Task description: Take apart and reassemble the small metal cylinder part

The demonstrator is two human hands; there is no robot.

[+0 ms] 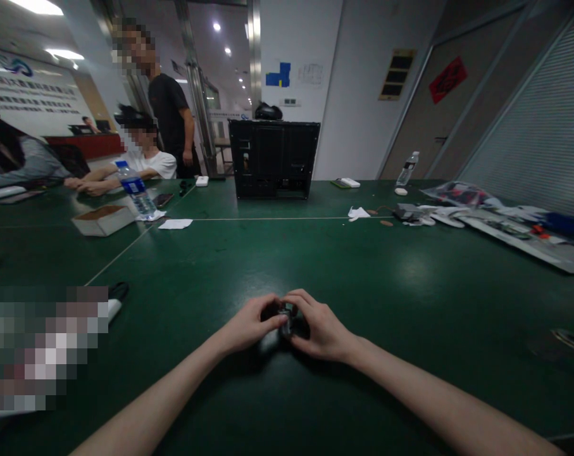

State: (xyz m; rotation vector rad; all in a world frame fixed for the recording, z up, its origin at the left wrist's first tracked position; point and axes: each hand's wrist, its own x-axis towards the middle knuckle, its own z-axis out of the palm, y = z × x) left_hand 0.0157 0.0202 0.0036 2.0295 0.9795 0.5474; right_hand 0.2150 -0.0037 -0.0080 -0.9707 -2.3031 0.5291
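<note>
Both of my hands meet low in the middle of the view, just above the green table (pixel 211 266). Between them is a small dark object (pixel 287 322) with a greyish face, too small and shaded to name. My left hand (pixel 255 324) pinches it from the left, thumb stretched along its near side. My right hand (pixel 322 326) curls round it from the right, with the fingers over the top and the thumb below. The fingers cover much of the object, and its underside is hidden.
A black computer case (pixel 274 158) stands at the far side. Left are an open box (pixel 104 220), a water bottle (pixel 137 190) and white paper (pixel 175 223). At right lie a long tray (pixel 514 237) and another bottle (pixel 407 170). Several people are beyond the table at left.
</note>
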